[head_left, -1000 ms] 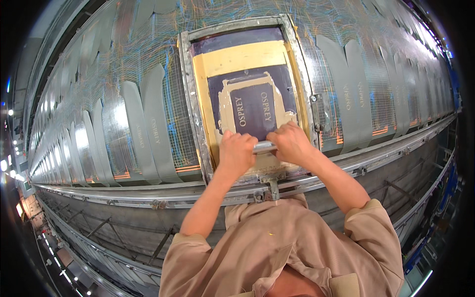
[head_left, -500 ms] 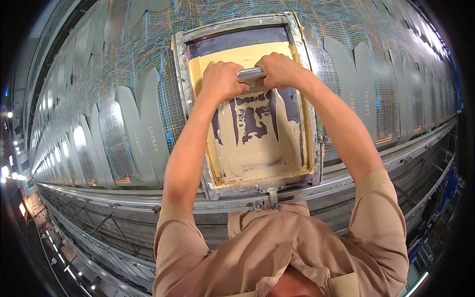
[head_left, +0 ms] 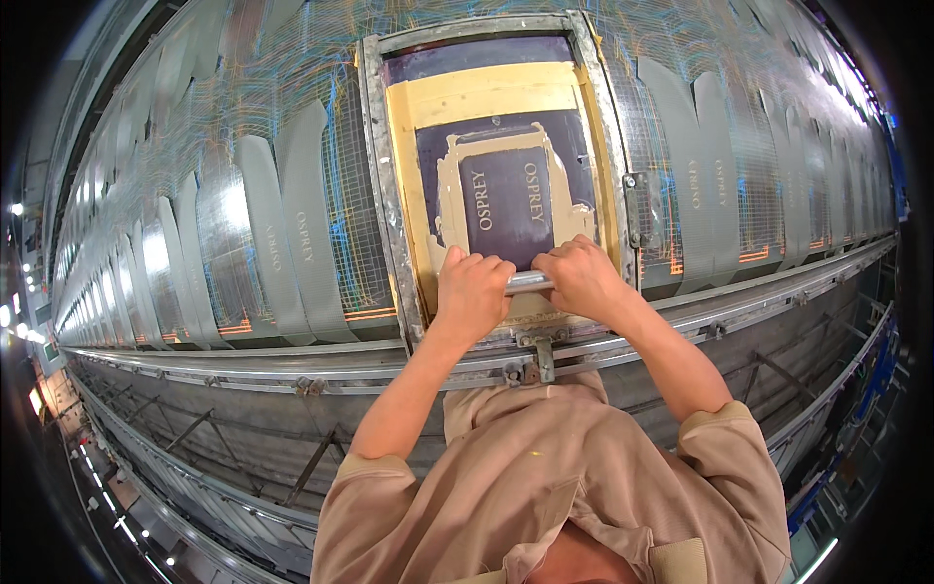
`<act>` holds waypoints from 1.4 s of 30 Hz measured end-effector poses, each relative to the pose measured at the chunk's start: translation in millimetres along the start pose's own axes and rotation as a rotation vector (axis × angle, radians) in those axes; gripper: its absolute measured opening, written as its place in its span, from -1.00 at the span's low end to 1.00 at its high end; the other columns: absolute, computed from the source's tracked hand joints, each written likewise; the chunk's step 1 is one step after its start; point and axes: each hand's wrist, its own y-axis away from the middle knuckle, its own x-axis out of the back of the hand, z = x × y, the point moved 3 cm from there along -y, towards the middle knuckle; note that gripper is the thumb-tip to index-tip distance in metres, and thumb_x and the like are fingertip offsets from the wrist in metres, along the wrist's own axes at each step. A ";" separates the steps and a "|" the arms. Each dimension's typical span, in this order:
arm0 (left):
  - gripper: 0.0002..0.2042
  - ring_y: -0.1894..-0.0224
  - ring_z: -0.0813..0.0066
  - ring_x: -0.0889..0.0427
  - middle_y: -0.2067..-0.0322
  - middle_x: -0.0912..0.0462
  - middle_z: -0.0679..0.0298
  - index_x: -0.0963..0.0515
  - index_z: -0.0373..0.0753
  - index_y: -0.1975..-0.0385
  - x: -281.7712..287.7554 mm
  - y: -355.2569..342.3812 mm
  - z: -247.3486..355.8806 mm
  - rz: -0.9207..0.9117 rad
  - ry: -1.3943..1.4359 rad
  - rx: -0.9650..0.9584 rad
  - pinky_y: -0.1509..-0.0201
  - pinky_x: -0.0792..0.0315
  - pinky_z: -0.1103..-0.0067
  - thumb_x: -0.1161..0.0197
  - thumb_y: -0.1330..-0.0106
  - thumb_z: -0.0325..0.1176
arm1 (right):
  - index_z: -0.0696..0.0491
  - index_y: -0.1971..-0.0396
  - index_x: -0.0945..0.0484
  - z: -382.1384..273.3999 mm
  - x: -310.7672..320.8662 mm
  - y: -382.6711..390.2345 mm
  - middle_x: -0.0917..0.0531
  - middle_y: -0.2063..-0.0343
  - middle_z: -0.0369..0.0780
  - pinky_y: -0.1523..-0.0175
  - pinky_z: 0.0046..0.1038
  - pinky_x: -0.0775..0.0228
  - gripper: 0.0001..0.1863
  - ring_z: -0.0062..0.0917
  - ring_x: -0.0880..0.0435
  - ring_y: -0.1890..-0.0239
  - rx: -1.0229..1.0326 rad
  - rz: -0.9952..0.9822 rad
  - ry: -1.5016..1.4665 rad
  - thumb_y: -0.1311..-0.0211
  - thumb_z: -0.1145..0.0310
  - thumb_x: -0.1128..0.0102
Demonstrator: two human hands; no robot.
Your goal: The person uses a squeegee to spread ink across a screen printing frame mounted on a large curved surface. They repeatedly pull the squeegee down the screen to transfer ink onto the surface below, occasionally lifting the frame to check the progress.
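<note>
Both my hands grip a metal-handled squeegee [head_left: 528,282] at the near end of a screen-printing frame [head_left: 376,146]. My left hand [head_left: 474,295] is wrapped round its left end and my right hand [head_left: 584,282] round its right end. The squeegee's lower edge is hidden by its handle and my hands. Beyond it, the dark purple mesh [head_left: 508,200] shows a wiped rectangle with pale lettering. Beige ink [head_left: 564,185] borders that rectangle on the left, right and far sides. Yellow tape [head_left: 501,95] lines the inside of the metal frame.
Grey cut pieces [head_left: 304,195] with pale printing lie in rows on the long table, left and right of the frame. A metal rail [head_left: 243,368] runs along its near edge. A metal clamp [head_left: 545,358] sits at the frame's near end, and a hinge-like bracket [head_left: 635,209] on its right side.
My hands have drawn the squeegee from the far part of the screen to its near end. Ink that covered the middle is wiped away, baring the lettering.
</note>
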 end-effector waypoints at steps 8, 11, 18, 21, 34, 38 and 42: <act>-0.79 0.33 0.24 -0.71 0.46 -0.74 0.23 -0.72 -0.06 0.40 42.1 -135.9 -67.9 -0.058 -0.143 0.041 0.06 -0.39 0.32 -0.53 0.03 -0.21 | 0.07 0.34 -0.73 69.1 68.0 -122.2 -0.75 0.44 -0.02 0.10 -0.16 -0.60 -0.77 -0.09 -0.76 0.29 -0.143 -0.109 0.048 -0.03 0.27 -0.45; -0.77 0.32 0.23 -0.72 0.45 -0.76 0.20 -0.74 -0.06 0.39 50.1 -173.9 -85.8 -0.128 -0.127 0.103 0.01 -0.40 0.34 -0.55 0.03 -0.16 | 0.10 0.34 -0.73 94.9 79.9 -159.0 -0.75 0.43 -0.01 0.11 -0.17 -0.59 -0.75 -0.10 -0.75 0.31 -0.162 -0.146 -0.001 0.00 0.27 -0.46; -0.76 0.36 0.11 -0.68 0.49 -0.74 0.18 -0.72 -0.10 0.46 46.6 -179.7 -92.8 -0.068 -0.047 0.133 0.03 -0.46 0.31 -0.56 0.05 -0.14 | 0.11 0.36 -0.72 103.9 73.5 -166.7 -0.74 0.43 -0.01 0.15 -0.13 -0.54 -0.78 -0.05 -0.71 0.32 -0.150 -0.120 -0.091 0.01 0.32 -0.45; -0.78 0.37 0.12 -0.68 0.51 -0.73 0.20 -0.70 -0.10 0.50 42.2 -170.3 -89.7 0.008 -0.043 0.092 0.08 -0.43 0.31 -0.55 0.06 -0.17 | 0.10 0.37 -0.71 95.2 73.6 -158.7 -0.73 0.45 -0.02 0.19 -0.11 -0.54 -0.81 -0.02 -0.70 0.36 -0.155 -0.081 -0.071 0.02 0.37 -0.41; -0.68 0.23 0.32 -0.58 0.29 -0.64 0.41 -0.67 -0.08 0.29 -0.3 15.5 12.7 0.124 -0.035 -0.006 0.06 -0.30 0.35 -0.52 0.12 -0.37 | 0.10 -0.07 -0.63 3.6 33.9 15.6 -0.71 0.13 0.01 -0.12 -0.14 -0.48 -0.33 -0.11 -0.68 0.05 -0.202 0.035 -0.379 0.00 0.02 -0.57; -0.67 0.19 0.32 -0.58 0.26 -0.64 0.40 -0.68 -0.07 0.27 14.6 17.5 18.1 0.071 -0.020 0.039 0.03 -0.31 0.36 -0.51 0.11 -0.39 | 0.13 0.09 -0.63 116.7 50.0 23.6 -0.72 0.22 -0.02 -0.02 -0.11 -0.46 -0.56 -0.06 -0.66 0.16 -0.508 0.797 0.097 -0.31 0.04 -0.34; -0.69 0.17 0.33 -0.60 0.27 -0.64 0.41 -0.68 -0.07 0.27 2.2 22.7 17.7 0.052 -0.022 0.054 0.01 -0.32 0.35 -0.49 0.09 -0.41 | 0.19 0.32 -0.60 168.4 23.3 31.0 -0.65 0.44 -0.10 0.18 -0.22 -0.37 -0.62 -0.26 -0.60 0.35 -0.827 0.630 -0.320 -0.42 0.11 -0.24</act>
